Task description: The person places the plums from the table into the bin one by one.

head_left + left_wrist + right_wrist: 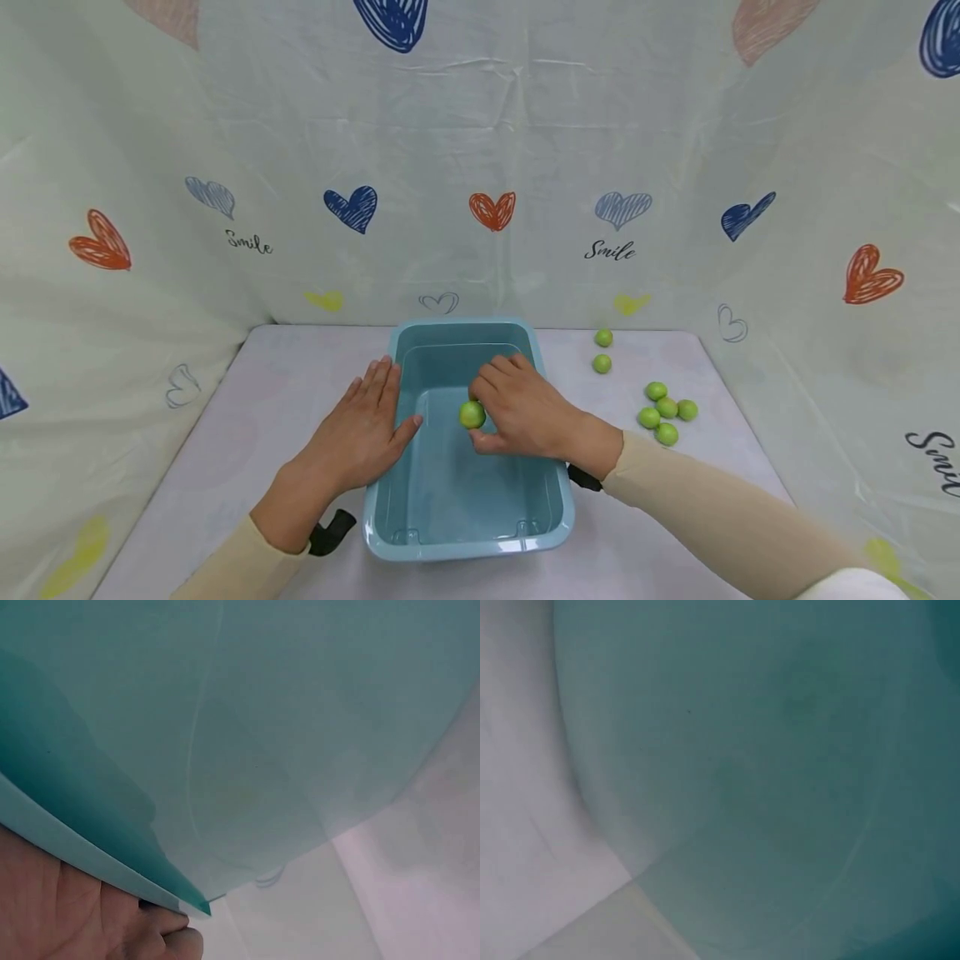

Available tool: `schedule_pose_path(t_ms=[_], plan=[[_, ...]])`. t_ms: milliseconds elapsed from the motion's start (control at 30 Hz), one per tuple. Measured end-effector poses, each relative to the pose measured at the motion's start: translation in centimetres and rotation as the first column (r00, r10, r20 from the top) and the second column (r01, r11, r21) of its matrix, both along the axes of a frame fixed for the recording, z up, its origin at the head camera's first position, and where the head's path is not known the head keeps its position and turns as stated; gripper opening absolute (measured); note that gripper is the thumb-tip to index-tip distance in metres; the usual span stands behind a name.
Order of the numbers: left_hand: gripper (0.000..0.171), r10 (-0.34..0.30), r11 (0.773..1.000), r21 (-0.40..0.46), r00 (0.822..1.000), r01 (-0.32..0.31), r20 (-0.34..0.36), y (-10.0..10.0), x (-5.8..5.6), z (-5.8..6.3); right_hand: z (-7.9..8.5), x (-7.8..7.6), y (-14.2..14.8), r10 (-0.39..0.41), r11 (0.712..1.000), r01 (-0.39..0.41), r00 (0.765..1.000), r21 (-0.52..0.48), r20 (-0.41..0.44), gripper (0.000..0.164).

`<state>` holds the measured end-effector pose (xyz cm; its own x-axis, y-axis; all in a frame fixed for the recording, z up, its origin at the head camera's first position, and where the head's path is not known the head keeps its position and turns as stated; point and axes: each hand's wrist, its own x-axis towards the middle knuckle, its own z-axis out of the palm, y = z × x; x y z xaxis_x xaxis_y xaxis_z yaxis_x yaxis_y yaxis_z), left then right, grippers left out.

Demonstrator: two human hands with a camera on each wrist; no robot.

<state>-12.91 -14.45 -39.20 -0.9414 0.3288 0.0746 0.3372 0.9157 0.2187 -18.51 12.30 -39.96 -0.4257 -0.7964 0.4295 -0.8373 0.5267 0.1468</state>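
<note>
I count eight green fruits point(472, 415); one blue tub point(465, 551); one table point(300, 367). My left hand point(365, 429) and right hand point(528, 410) make two.

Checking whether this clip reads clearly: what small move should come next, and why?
Probably the right hand should lower the round green fruit slightly and release it. The hand pinches that fruit over the blue basin, the left hand lies against the basin's rim, and seven similar fruits lie outside on the table.
</note>
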Motion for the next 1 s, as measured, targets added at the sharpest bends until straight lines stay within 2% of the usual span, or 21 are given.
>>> schedule_pose_path(t_ms=[233, 633, 800, 1000], plan=[[0.081, 0.001, 1.000, 0.005, 1.000, -0.001, -0.004, 0.1, -0.1, 0.0, -0.8, 0.1, -0.2, -0.020, 1.000, 0.019, 1.000, 0.022, 0.015, 0.030], [0.081, 0.000, 1.000, 0.010, 1.000, 0.000, 0.000, 0.1, -0.2, 0.2, -0.8, 0.0, -0.1, -0.050, 0.998, 0.048, 0.997, 0.045, 0.052, 0.039], [0.080, 0.000, 1.000, 0.013, 1.000, 0.000, 0.007, 0.0, -0.2, 0.2, -0.7, 0.0, 0.2, -0.045, 0.999, 0.045, 0.997, -0.007, 0.058, 0.035], [0.080, -0.002, 1.000, 0.020, 1.000, 0.002, 0.000, 0.0, -0.2, 0.0, -0.6, -0.2, 2.0, -0.080, 0.987, 0.083, 0.997, -0.140, 0.023, 0.022]])
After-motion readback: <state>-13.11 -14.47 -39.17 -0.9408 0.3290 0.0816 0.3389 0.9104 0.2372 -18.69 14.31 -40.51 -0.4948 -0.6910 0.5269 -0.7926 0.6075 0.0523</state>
